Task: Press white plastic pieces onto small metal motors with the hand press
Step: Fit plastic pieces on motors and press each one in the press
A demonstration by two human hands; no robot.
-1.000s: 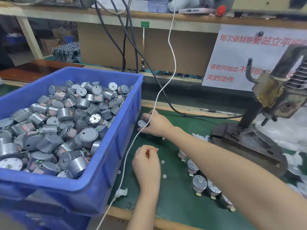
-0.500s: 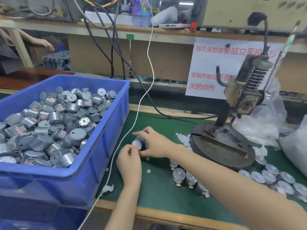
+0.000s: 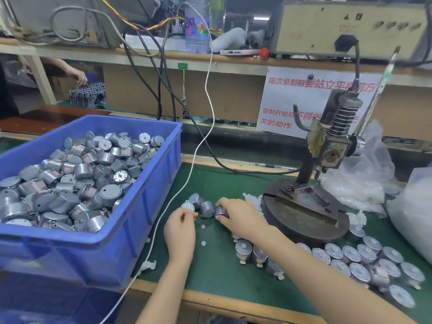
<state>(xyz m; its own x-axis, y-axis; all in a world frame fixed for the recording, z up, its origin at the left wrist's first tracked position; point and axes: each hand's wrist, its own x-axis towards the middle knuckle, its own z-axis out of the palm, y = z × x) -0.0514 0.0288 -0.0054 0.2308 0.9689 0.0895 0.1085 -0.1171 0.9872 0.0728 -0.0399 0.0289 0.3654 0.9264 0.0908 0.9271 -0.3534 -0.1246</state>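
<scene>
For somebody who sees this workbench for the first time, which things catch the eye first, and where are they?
The big blue bin heaped with metal motors fills the left side. On the right stands the dark hand press, with rows of motors lying before its round base. Between them, on the green mat, the left hand pinches a white-faced motor and the right hand grips a grey motor.

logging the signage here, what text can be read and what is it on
"每次录制前要站立平视前方": white paper sign, red print.
"录制开始后不得": same sign, rest hidden behind the press.
"关的动作": same sign.
Too blurred to read: green shelf tag, beige box, bottle label, motor stickers.
</scene>
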